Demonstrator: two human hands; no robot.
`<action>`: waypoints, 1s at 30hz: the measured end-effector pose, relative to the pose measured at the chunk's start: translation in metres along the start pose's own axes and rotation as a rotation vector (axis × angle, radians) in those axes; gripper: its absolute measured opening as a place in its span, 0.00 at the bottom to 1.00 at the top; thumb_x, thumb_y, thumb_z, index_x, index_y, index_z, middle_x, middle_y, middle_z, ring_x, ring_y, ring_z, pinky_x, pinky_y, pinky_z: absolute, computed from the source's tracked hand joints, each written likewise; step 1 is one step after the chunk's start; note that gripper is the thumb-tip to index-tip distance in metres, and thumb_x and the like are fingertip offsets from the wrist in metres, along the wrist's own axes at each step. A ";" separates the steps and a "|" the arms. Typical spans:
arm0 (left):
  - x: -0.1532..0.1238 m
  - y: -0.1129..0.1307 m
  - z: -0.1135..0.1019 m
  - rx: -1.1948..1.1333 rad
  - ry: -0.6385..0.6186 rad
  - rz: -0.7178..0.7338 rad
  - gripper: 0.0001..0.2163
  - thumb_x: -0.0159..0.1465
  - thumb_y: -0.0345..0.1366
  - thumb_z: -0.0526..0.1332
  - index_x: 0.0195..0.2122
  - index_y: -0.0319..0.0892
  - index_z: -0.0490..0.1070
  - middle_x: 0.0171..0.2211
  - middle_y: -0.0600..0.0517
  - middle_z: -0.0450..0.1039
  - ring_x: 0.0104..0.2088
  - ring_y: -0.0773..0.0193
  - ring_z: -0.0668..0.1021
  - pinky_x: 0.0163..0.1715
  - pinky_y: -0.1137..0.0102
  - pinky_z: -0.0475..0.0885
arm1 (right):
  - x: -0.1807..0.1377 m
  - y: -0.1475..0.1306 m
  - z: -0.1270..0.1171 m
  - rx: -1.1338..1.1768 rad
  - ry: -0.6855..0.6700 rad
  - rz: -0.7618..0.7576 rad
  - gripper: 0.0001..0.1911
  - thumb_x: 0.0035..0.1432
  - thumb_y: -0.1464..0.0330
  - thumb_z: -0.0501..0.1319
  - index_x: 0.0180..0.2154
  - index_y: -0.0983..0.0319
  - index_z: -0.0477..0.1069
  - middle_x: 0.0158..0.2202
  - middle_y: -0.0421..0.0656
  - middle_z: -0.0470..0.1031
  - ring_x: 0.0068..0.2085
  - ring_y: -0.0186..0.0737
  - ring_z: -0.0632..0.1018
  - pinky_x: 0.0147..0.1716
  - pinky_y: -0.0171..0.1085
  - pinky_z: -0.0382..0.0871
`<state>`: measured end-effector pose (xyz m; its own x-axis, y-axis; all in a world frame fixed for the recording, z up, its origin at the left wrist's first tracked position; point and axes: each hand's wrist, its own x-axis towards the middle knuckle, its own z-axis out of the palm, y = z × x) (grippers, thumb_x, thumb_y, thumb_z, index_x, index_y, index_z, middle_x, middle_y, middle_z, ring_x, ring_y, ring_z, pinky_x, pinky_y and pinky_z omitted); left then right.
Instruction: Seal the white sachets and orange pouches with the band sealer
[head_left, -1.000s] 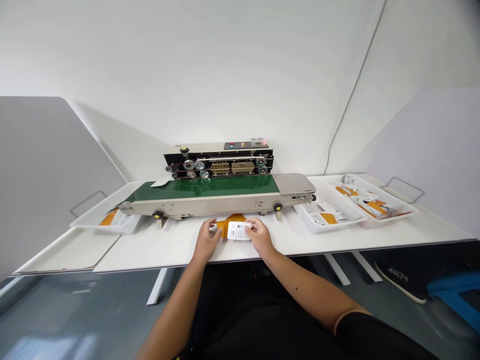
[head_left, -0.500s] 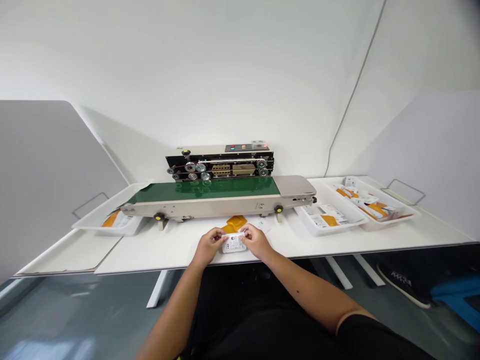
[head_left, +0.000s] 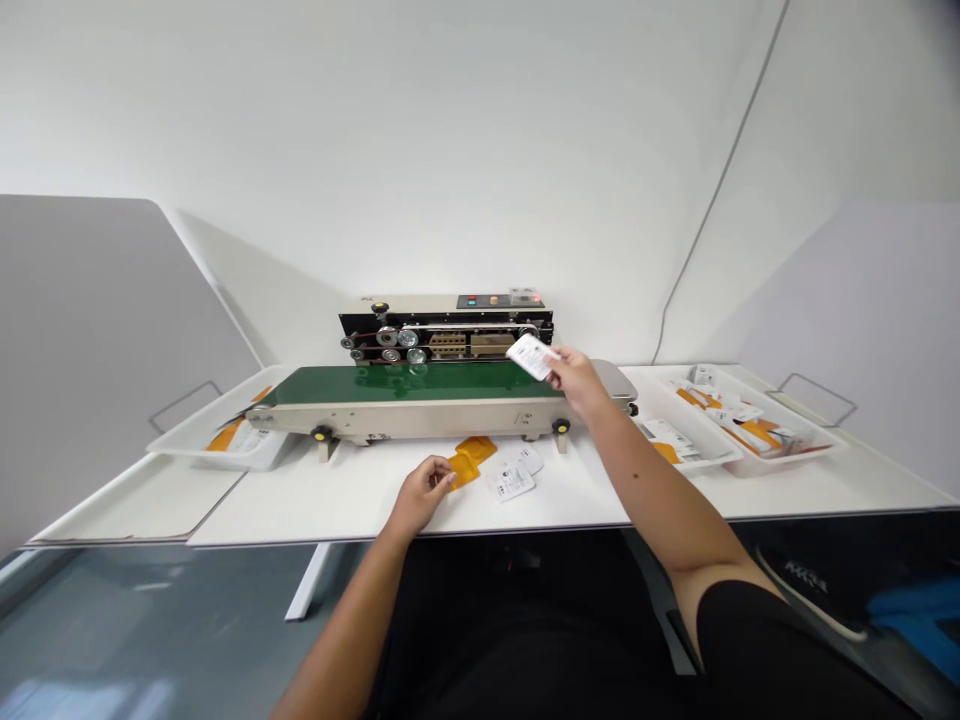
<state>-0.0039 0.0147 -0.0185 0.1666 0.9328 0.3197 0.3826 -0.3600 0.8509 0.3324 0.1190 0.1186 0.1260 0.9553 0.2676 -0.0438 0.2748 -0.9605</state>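
A small white packet (head_left: pixel 531 356) with black print is held by its right end in my right hand (head_left: pixel 576 382), raised in front of the band sealer (head_left: pixel 450 328), over the right part of its green conveyor belt (head_left: pixel 405 382). My left hand (head_left: pixel 424 492) rests low at the table, fingers curled in a pinch at the left edge of an orange packet (head_left: pixel 465 470). Behind that lies another orange packet (head_left: pixel 477 448). Two white printed packets, a nearer one (head_left: pixel 513 482) and a farther one (head_left: pixel 532 459), lie to the right on the table.
At the left end of the conveyor stands a white tray (head_left: pixel 176 440) with packets. On the right are a nearer tray (head_left: pixel 705 462) and a farther tray (head_left: pixel 814 443), both holding orange and white packets. The table's front edge (head_left: pixel 570 530) runs close to me.
My right hand has lifted the white packet up and right, from the table front to the belt. My left hand has let go of it and stays low, beside the orange packets.
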 end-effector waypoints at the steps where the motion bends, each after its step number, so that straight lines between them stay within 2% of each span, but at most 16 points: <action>1: 0.000 0.000 0.000 -0.001 -0.001 0.000 0.09 0.66 0.43 0.62 0.39 0.43 0.72 0.33 0.52 0.76 0.33 0.61 0.77 0.35 0.68 0.73 | 0.013 -0.003 -0.008 0.026 0.125 -0.003 0.12 0.57 0.70 0.63 0.44 0.65 0.76 0.23 0.39 0.75 0.20 0.29 0.69 0.16 0.26 0.59; 3: 0.000 0.001 0.001 -0.001 -0.001 0.001 0.09 0.66 0.43 0.62 0.40 0.43 0.72 0.34 0.52 0.76 0.33 0.61 0.78 0.35 0.68 0.73 | 0.033 -0.004 -0.020 0.041 0.301 0.012 0.14 0.55 0.74 0.61 0.44 0.66 0.75 0.21 0.38 0.74 0.18 0.27 0.66 0.16 0.25 0.58; 5: 0.000 0.002 0.001 0.001 0.000 0.002 0.09 0.66 0.43 0.62 0.40 0.43 0.73 0.34 0.51 0.77 0.33 0.60 0.78 0.35 0.68 0.73 | 0.046 0.001 -0.025 0.025 0.362 0.042 0.16 0.52 0.77 0.59 0.44 0.66 0.74 0.22 0.39 0.75 0.17 0.27 0.67 0.16 0.26 0.58; 10: 0.000 0.001 0.001 0.023 0.000 -0.002 0.08 0.65 0.43 0.62 0.38 0.43 0.74 0.33 0.52 0.78 0.33 0.60 0.78 0.35 0.68 0.73 | 0.061 0.019 -0.007 0.019 0.313 0.118 0.14 0.48 0.79 0.58 0.39 0.68 0.74 0.22 0.43 0.77 0.17 0.29 0.69 0.14 0.27 0.58; 14: 0.000 0.002 0.001 0.046 -0.004 -0.002 0.08 0.65 0.42 0.62 0.37 0.43 0.74 0.32 0.52 0.77 0.32 0.60 0.77 0.34 0.69 0.72 | 0.063 0.023 0.012 0.039 0.313 0.128 0.16 0.49 0.78 0.59 0.42 0.66 0.72 0.23 0.41 0.77 0.17 0.29 0.71 0.15 0.27 0.60; 19: -0.001 0.005 0.000 0.061 -0.006 0.007 0.08 0.65 0.42 0.62 0.36 0.44 0.74 0.31 0.52 0.77 0.31 0.61 0.76 0.32 0.69 0.71 | 0.052 0.023 0.017 0.038 0.299 0.138 0.18 0.51 0.79 0.57 0.45 0.65 0.71 0.23 0.40 0.76 0.18 0.30 0.71 0.15 0.27 0.62; 25: -0.002 0.005 0.002 0.083 -0.011 0.022 0.07 0.65 0.41 0.61 0.36 0.43 0.74 0.32 0.53 0.77 0.31 0.61 0.76 0.32 0.70 0.70 | 0.042 0.022 0.033 -0.027 0.183 0.200 0.14 0.54 0.80 0.58 0.43 0.68 0.73 0.23 0.42 0.76 0.18 0.30 0.71 0.16 0.28 0.62; 30: -0.002 0.003 0.000 0.143 -0.005 0.042 0.08 0.67 0.41 0.60 0.36 0.43 0.73 0.31 0.53 0.77 0.31 0.61 0.77 0.32 0.70 0.71 | 0.045 0.018 0.047 -0.152 0.097 0.177 0.11 0.56 0.76 0.62 0.43 0.68 0.76 0.26 0.44 0.76 0.22 0.33 0.72 0.23 0.32 0.66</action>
<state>-0.0028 0.0122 -0.0170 0.1897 0.9168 0.3513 0.5007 -0.3981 0.7686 0.2902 0.1718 0.1174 0.2244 0.9701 0.0923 0.0754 0.0772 -0.9942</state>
